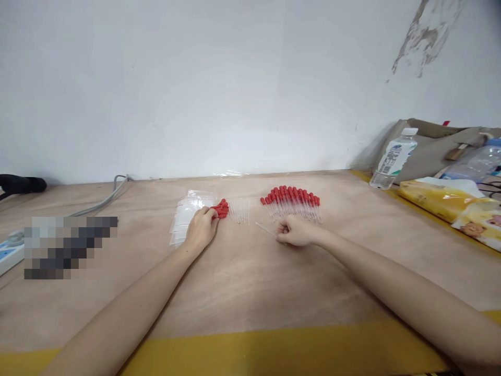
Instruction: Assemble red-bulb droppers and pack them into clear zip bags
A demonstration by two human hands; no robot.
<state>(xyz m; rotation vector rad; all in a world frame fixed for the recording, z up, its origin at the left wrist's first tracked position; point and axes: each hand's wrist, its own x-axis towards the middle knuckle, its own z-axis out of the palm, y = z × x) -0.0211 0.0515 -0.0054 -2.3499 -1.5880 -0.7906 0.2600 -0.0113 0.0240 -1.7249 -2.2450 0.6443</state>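
Two bare hands are over the table (242, 292); I give all places against the row of bare tubes (239, 211). My right hand (296, 231), right of that row and nearer to me, is closed in a pinch on one slim clear tube (265, 228), its free end pointing toward the row. My left hand (202, 228), left of the row, has its fingers bent over a cluster of red bulbs (222, 209); whether it grips one I cannot tell.

In my judgement the tube is light, stiff, smooth enough to slip and possibly brittle: hold it lightly near one end, without bending. The bulbs look soft and rubbery, best taken by the rounded body.

To the right of the row lies a fan of red-capped tubes (290, 201), caps away from me.

Containers: left of the row, flat clear sleeves (191, 206) overlap; I make out nothing inside. Far right of the row are a white-capped bottle (394, 159), fill level unclear, a grey bag (425, 151) and a yellow packet (434, 194), contents of both unseen.
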